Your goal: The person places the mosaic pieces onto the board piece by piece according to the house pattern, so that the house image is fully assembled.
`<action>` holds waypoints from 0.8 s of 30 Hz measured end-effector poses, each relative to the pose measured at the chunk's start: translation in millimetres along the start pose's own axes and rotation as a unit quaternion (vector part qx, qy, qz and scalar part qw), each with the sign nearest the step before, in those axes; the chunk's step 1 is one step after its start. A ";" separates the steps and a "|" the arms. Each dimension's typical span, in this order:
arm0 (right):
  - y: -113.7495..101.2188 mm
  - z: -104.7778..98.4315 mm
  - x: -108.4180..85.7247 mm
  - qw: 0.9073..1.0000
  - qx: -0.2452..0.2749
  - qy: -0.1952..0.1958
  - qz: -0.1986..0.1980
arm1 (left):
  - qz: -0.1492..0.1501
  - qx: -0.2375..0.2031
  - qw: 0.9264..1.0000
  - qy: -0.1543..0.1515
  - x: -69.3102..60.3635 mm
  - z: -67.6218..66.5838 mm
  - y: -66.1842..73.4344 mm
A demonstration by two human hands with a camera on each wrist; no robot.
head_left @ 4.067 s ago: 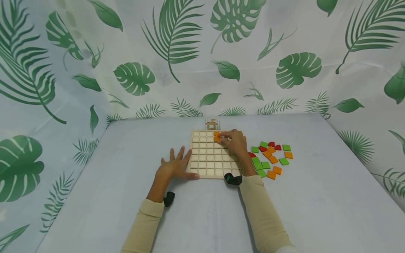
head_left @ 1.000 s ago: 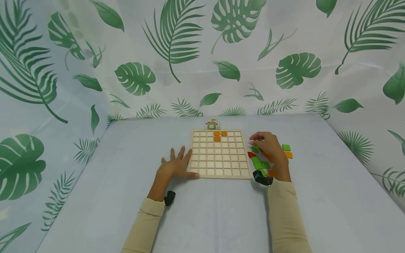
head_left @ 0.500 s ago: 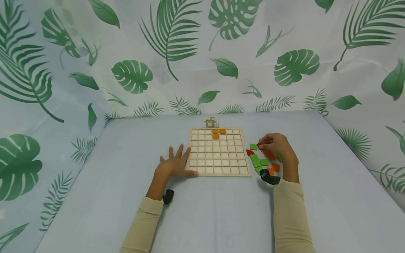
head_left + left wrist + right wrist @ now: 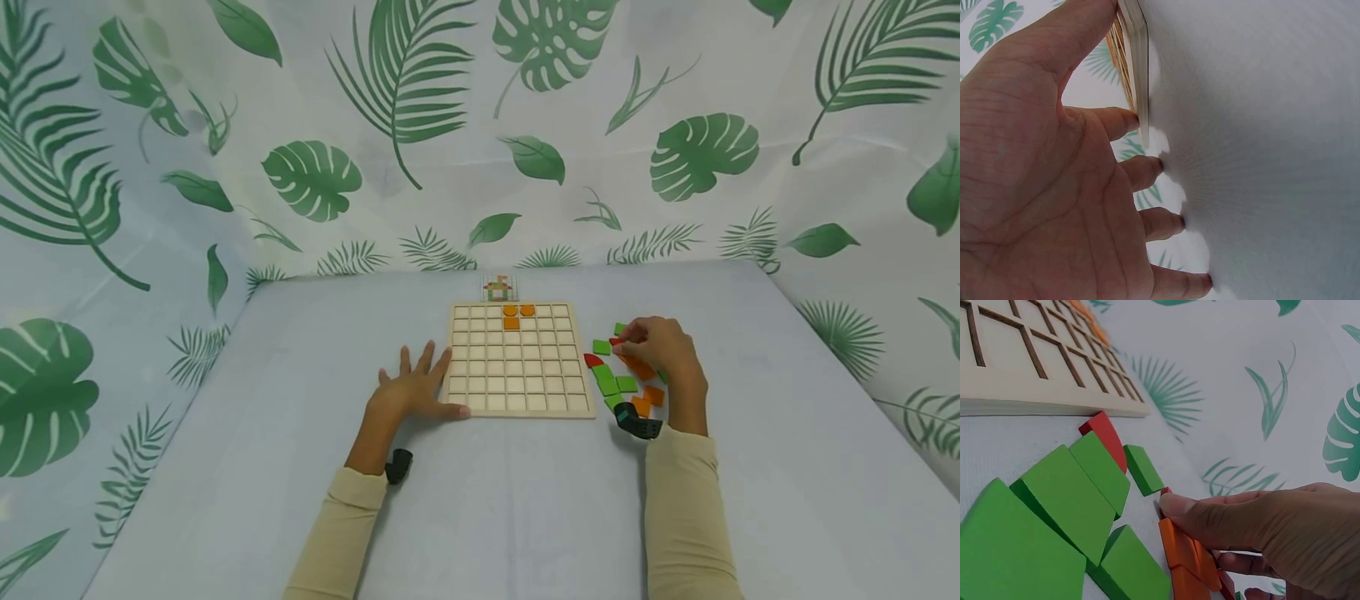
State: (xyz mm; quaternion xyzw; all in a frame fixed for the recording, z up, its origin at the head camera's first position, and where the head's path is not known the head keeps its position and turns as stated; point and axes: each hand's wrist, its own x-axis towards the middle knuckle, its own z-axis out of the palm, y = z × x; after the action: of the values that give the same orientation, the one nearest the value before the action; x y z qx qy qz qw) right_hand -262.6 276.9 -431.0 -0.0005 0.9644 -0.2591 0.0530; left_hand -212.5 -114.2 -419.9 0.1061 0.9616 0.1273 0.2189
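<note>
My left hand point(image 4: 411, 393) lies with fingers spread at the left edge of a wooden grid board point(image 4: 517, 385), its thumb and index finger touching the board. In the left wrist view the other fingertips rest on the table cloth. My right hand point(image 4: 669, 350) is over the loose tiles right of the board. Its thumb and fingers pinch a small red tile point(image 4: 1165, 490), mostly hidden by the thumb. Just below that hand lie orange tiles point(image 4: 1179, 545). Two orange round tiles point(image 4: 527, 311) and an orange square tile point(image 4: 511, 323) sit in the board's far cells.
Several green square tiles point(image 4: 605, 381) and a red curved tile point(image 4: 593, 361) lie beside the board's right edge. More orange tiles point(image 4: 654, 397) lie nearer me. A small pattern card point(image 4: 498, 288) stands behind the board. Leaf-printed cloth walls surround the table.
My right hand has left the board's top row, where two orange round tiles now show, moved right to the loose tiles and taken hold of a red one. The left hand stays put.
</note>
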 end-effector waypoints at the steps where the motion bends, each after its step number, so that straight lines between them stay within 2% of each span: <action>1: 0.0 0.1 0.2 1.000 -0.001 0.002 -0.004 | 0.000 0.001 1.000 -0.001 -0.2 -0.4 0.2; 6: -0.7 -0.2 0.8 1.000 0.005 0.002 -0.013 | -0.002 0.000 1.000 -0.005 -0.1 -1.1 0.5; 14: -2.7 1.4 0.5 0.999 0.049 -0.007 -0.009 | -0.001 -0.001 1.000 -0.007 0.5 0.3 0.3; 17: -3.4 2.0 0.3 0.998 0.063 0.004 -0.012 | 0.001 -0.002 1.000 -0.006 0.0 0.0 0.7; 24: -9.1 5.0 -0.6 0.993 0.110 0.042 0.010 | 0.001 -0.001 1.000 -0.001 -0.4 -0.3 0.6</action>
State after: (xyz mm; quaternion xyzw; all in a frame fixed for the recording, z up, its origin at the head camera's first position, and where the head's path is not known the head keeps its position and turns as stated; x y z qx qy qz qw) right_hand -261.8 266.5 -430.7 0.0262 0.9314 -0.3628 0.0149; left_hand -212.2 -113.8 -419.3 0.1068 0.9610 0.1286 0.2204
